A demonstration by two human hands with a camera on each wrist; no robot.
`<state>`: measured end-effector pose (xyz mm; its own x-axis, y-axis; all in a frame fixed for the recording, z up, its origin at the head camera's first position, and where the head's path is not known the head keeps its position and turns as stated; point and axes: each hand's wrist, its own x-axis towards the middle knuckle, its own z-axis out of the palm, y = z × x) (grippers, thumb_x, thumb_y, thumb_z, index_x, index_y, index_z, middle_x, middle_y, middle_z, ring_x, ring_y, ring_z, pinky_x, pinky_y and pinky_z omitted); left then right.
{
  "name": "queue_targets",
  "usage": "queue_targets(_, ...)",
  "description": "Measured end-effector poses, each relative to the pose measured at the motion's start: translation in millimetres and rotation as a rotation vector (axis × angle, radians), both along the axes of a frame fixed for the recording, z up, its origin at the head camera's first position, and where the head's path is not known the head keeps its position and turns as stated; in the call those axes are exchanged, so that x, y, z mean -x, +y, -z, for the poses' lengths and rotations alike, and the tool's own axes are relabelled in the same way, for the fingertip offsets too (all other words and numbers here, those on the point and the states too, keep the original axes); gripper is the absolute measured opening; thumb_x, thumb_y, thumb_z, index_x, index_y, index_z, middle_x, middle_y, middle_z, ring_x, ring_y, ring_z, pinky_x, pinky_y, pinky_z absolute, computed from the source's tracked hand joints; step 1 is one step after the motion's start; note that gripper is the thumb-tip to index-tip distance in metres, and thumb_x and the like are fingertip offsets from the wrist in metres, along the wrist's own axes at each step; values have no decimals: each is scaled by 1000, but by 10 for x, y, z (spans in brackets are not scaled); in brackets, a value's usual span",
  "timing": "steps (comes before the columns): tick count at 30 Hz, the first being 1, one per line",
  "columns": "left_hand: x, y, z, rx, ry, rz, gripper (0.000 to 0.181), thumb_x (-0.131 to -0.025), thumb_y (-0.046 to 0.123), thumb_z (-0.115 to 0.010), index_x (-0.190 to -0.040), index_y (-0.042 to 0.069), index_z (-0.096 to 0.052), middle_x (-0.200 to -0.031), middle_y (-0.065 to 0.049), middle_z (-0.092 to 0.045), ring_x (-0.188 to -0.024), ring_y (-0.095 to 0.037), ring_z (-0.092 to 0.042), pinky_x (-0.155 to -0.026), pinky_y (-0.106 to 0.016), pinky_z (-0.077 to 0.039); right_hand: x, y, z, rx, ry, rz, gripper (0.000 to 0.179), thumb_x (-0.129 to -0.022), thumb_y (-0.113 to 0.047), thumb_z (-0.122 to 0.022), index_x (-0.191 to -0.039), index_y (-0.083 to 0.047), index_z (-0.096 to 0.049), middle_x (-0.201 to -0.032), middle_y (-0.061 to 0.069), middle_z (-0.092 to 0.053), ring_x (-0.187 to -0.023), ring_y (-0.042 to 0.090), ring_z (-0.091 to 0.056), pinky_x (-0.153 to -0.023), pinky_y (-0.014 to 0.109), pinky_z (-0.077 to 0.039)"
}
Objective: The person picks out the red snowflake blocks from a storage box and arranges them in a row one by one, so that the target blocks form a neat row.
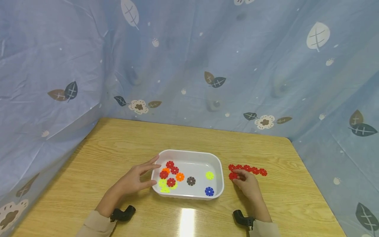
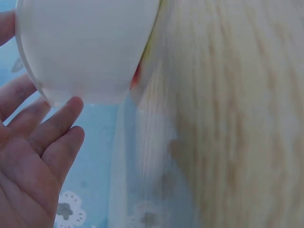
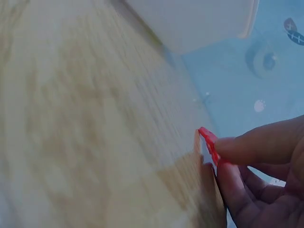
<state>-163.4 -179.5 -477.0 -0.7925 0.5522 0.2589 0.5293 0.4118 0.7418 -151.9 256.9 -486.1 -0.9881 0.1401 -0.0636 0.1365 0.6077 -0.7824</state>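
In the head view, my left hand (image 1: 134, 179) is at the left end of a white plastic tray (image 1: 192, 164), its fingers spread and fairly straight against the rim and wall. The left wrist view shows the fingertips (image 2: 71, 107) right at the tray's outer wall. To the tray's right, my right hand (image 1: 248, 186) pinches a red notched snowflake disc (image 1: 232, 176) between thumb and fingers, low over the table. Just behind this disc, several red snowflake discs (image 1: 254, 170) form a row slanting along the tabletop.
Inside the tray lie red, orange and yellow discs bunched at the left. A dark brown disc (image 1: 191, 181) sits mid-tray, with a yellow disc (image 1: 209, 175) and a blue disc (image 1: 209, 191) toward the right. Patterned blue cloth (image 1: 183, 65) surrounds the wooden table (image 1: 142, 135).
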Motion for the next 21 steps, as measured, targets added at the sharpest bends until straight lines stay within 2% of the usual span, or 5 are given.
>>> queue_targets(3,2,-4,9,4,1,0,54,-86,30,-69,-132,5,-55,-156,-7,-27,-137,-36,-34,-97,-55,-45,-10,-5,-3,-34,7,2,34,-84,-1,-67,-117,-2,-64,-108,15,-65,-98,24,-59,-74,20,-49)
queue_targets(9,3,-4,12,4,-1,4,54,-86,30,-69,-132,4,-55,-156,-8,-27,-137,-36,-34,-97,-54,-45,-17,-8,-20,-64,43,-1,33,-84,-1,-66,-117,0,-63,-114,19,-65,-106,30,-60,-87,35,-54)
queue_targets(16,2,-3,19,5,3,-1,55,-86,30,-70,-132,5,-55,-156,-7,-27,-136,-36,-34,-96,-55,-46,-21,-2,-65,6,66,18,33,-87,-4,-65,-119,2,-61,-113,19,-65,-107,29,-60,-79,11,-47)
queue_targets(18,4,-2,20,4,4,0,55,-86,30,-70,-132,5,-55,-156,-7,-27,-136,-37,-35,-96,-55,-46,-24,-5,-82,13,72,16,33,-88,-5,-64,-120,2,-60,-113,18,-64,-106,28,-59,-79,8,-45)
queue_targets(21,10,-5,20,5,5,1,55,-86,31,-70,-132,5,-55,-156,-7,-27,-136,-37,-35,-96,-55,-46,-25,-10,-104,22,80,4,34,-89,-7,-64,-122,1,-59,-116,18,-63,-108,28,-59,-84,13,-48)
